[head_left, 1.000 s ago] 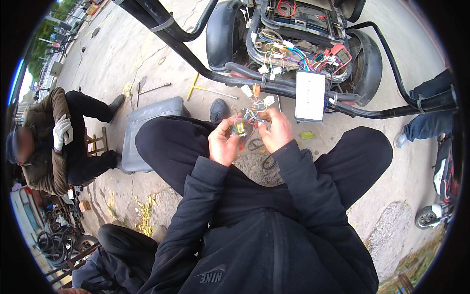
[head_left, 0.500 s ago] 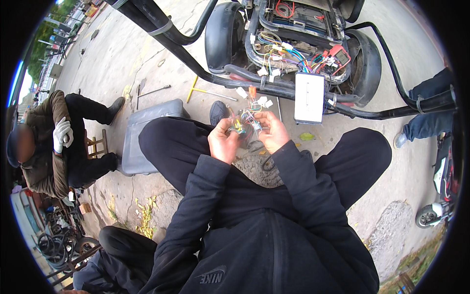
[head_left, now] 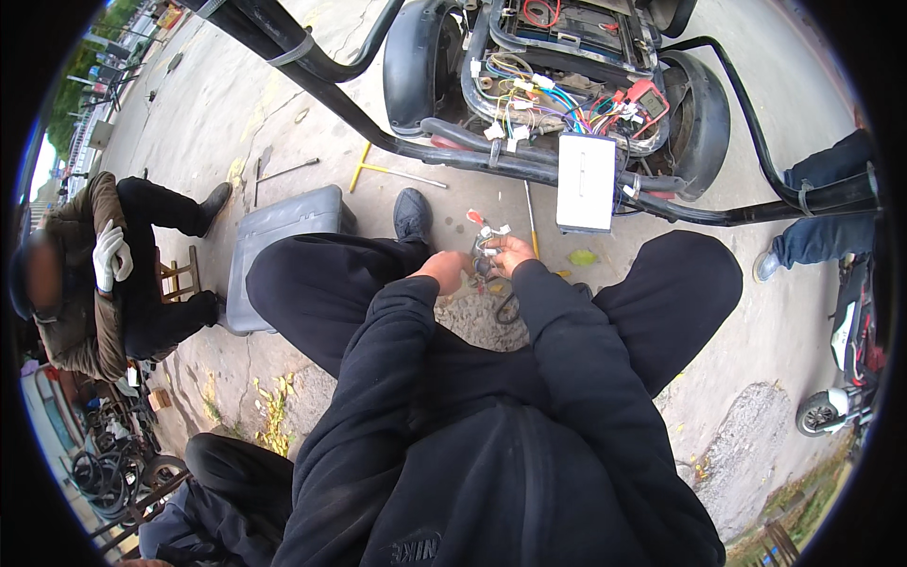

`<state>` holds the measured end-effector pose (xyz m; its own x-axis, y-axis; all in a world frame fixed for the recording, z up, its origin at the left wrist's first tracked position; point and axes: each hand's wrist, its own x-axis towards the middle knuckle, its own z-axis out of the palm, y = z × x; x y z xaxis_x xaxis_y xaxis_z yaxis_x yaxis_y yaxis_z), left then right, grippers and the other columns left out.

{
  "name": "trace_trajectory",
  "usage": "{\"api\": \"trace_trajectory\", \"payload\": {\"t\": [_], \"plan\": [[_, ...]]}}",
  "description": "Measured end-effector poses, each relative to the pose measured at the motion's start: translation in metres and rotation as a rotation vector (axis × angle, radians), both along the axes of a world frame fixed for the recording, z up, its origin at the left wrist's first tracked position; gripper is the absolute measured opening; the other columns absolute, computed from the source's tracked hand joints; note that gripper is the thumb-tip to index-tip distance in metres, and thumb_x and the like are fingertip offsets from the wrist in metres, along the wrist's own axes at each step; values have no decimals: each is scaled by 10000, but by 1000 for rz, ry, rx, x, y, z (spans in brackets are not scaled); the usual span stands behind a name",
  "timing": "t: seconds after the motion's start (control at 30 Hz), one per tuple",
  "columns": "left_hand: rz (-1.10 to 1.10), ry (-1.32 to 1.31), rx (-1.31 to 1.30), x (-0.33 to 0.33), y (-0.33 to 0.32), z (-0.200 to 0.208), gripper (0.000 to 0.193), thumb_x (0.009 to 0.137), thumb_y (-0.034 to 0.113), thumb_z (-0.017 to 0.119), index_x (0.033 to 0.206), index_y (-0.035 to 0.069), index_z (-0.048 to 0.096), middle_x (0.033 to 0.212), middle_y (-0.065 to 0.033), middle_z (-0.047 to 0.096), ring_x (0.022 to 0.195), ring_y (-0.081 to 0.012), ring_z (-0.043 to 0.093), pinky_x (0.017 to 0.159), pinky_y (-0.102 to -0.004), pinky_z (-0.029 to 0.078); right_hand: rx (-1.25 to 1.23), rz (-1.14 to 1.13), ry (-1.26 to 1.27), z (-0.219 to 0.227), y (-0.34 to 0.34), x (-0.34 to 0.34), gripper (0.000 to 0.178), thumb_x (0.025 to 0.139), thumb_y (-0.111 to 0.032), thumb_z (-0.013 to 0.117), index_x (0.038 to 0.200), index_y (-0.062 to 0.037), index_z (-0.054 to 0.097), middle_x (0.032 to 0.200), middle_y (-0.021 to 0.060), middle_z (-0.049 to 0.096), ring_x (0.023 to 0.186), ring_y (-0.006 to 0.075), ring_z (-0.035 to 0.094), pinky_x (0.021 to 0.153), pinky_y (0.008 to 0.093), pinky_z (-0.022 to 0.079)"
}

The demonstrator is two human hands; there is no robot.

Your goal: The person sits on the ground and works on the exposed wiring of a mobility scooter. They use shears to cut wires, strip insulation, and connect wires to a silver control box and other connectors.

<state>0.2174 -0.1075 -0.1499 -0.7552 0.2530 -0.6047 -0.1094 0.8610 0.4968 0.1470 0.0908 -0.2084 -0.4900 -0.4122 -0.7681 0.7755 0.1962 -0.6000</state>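
Between my knees, my right hand [head_left: 513,253] is closed on a small bundle of wires [head_left: 485,248] with white connectors and one orange-red connector [head_left: 474,217] at its upper end. Just left of it, my left hand [head_left: 446,271] is curled closed against the bundle's lower part; what its fingers pinch is hidden. Ahead is a vehicle frame [head_left: 529,168] with many loose coloured wires [head_left: 539,94]. A red meter [head_left: 649,102] lies among them, and a white box [head_left: 586,184] rests at the frame's front bar.
A grey case [head_left: 283,241] stands at left, beside a seated person [head_left: 90,274] with white gloves. Yellow-handled T-shaped tools [head_left: 402,176] lie on the concrete. Another person's legs [head_left: 808,213] are at right. Someone's knee [head_left: 236,472] is at lower left.
My hands have come lower and closer to my body with the wire bundle. My left hand has turned, its back now hiding its fingers. The view has shifted slightly.
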Motion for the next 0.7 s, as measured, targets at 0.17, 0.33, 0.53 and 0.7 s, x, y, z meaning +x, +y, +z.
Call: {"api": "trace_trajectory", "payload": {"t": [0.17,0.33,0.53,0.7], "plan": [[328,-4,142,-14,14,7,420,874,0,614,1262,42,771,1233,-204,794,1202,-370,750,1069,-420,563,39,78,78,-2,13,0,443,917,95,585,1271,-99,769,1159,44,784,928,143,717,699,315,599],[498,67,238,-27,28,12,453,920,66,670,1369,7,685,1202,-249,790,1187,-379,756,1046,-414,570,108,17,78,2,24,-6,427,894,57,624,1258,-94,786,1088,36,793,824,130,701,591,293,519],[906,-329,748,-36,27,6,341,1002,26,624,1329,-23,706,1262,-159,784,1157,-244,756,1040,-403,569,53,-42,33,6,31,-6,387,886,44,647,1207,-95,814,1041,21,793,829,121,691,594,297,500],[931,-432,600,-41,28,1,355,957,23,780,1304,-8,713,1164,-96,765,1084,-200,749,954,-329,609,38,175,129,-2,33,-4,332,898,38,691,1185,-70,819,1071,37,803,879,142,700,698,311,537]]}}
